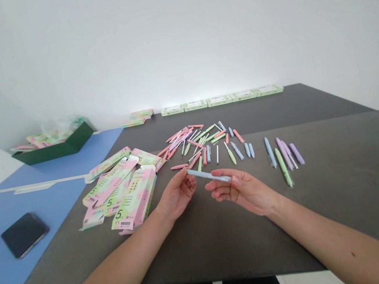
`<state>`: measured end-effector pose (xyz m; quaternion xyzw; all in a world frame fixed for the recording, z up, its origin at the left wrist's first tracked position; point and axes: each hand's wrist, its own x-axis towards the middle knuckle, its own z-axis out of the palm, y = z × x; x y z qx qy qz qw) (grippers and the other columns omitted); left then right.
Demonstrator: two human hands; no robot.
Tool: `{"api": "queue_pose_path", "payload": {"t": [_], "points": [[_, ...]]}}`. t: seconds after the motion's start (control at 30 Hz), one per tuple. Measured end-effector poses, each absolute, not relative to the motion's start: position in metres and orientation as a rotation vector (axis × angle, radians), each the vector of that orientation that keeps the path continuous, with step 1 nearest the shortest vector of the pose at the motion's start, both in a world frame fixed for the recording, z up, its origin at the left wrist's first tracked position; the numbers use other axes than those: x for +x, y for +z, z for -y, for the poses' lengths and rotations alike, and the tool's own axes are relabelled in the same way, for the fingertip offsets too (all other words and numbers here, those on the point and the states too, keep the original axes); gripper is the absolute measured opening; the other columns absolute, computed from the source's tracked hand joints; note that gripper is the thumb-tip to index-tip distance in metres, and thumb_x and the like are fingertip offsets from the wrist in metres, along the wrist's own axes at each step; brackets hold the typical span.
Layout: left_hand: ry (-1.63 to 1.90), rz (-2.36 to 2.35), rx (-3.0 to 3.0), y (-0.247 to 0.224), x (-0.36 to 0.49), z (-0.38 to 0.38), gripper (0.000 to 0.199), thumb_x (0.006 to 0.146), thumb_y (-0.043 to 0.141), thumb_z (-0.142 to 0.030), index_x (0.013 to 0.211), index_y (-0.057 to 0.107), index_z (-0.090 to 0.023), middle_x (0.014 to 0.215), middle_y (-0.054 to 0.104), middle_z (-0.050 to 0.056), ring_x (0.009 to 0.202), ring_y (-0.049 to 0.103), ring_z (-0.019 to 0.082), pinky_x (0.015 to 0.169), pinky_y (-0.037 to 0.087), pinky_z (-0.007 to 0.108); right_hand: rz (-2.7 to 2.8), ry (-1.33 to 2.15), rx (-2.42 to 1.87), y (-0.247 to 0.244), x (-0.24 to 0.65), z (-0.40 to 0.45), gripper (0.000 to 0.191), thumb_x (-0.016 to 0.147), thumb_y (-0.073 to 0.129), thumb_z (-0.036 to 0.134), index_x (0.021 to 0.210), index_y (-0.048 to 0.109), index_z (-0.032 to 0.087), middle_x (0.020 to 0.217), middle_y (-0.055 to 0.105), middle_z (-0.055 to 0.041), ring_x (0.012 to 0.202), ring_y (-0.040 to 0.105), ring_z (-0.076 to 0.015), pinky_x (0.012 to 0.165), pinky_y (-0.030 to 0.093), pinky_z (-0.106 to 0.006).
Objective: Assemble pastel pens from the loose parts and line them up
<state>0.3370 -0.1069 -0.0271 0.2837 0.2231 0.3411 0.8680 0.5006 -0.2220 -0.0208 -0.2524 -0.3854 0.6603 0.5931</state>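
Observation:
A light blue pen (204,174) is held nearly level between my two hands, above the front part of the dark table. My left hand (179,189) pinches its left end with thumb and fingertips. Around its right end, the fingers of my right hand (241,190) are closed. Just beyond lies a loose heap of pen parts (197,143) in pink, green, blue and purple, with thin white refills among them. To the right of my right hand lie a blue pen (270,152), a green pen (283,167) and several purple pen pieces (286,152).
Flat pink and green cartons (133,197) are piled left of my left hand. Green boxes (219,100) line the table's back edge. A dark green tray (53,151) with packaging and a black phone (25,234) rest on the blue tables at left.

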Motion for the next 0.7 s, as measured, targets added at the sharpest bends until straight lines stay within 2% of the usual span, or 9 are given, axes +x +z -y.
{"api": "queue_pose_path", "payload": {"t": [0.17,0.4,0.6,0.7], "points": [[0.773,-0.424,0.618,-0.023,0.34,0.11,0.009,0.078,0.063,-0.018,0.085,0.064,-0.012,0.065,0.061,-0.002,0.059,0.058,0.005,0.063,0.05,0.016,0.891,1.474,-0.626,-0.018,0.503,0.224,0.043,0.073,0.067,0.049,0.107,0.062,0.023,0.097,0.069,-0.0072,0.083,0.065,-0.0167,0.078,0.05,-0.034],[0.763,-0.447,0.583,-0.019,0.34,0.112,0.008,0.079,0.062,-0.019,0.083,0.064,-0.012,0.064,0.061,-0.003,0.057,0.057,0.003,0.063,0.049,0.014,0.953,1.466,-0.606,-0.018,0.494,0.228,0.039,0.077,0.065,0.045,0.108,0.062,0.022,0.1,0.069,-0.0084,0.087,0.065,-0.0176,0.081,0.048,-0.035],[0.794,-0.479,0.662,-0.02,0.343,0.114,0.009,0.078,0.063,-0.021,0.083,0.063,-0.013,0.067,0.062,-0.002,0.061,0.059,0.005,0.065,0.05,0.015,0.816,1.327,-0.66,-0.012,0.495,0.223,0.047,0.075,0.06,0.057,0.11,0.057,0.026,0.099,0.066,-0.0049,0.088,0.062,-0.0167,0.085,0.046,-0.035],[0.707,-0.518,0.787,-0.022,0.343,0.121,0.01,0.075,0.067,-0.022,0.076,0.061,-0.014,0.066,0.062,-0.003,0.061,0.06,0.005,0.066,0.049,0.016,0.801,1.237,-0.731,-0.014,0.497,0.219,0.039,0.077,0.063,0.045,0.109,0.058,0.024,0.079,0.062,-0.0009,0.075,0.058,-0.0135,0.075,0.046,-0.029]]}}
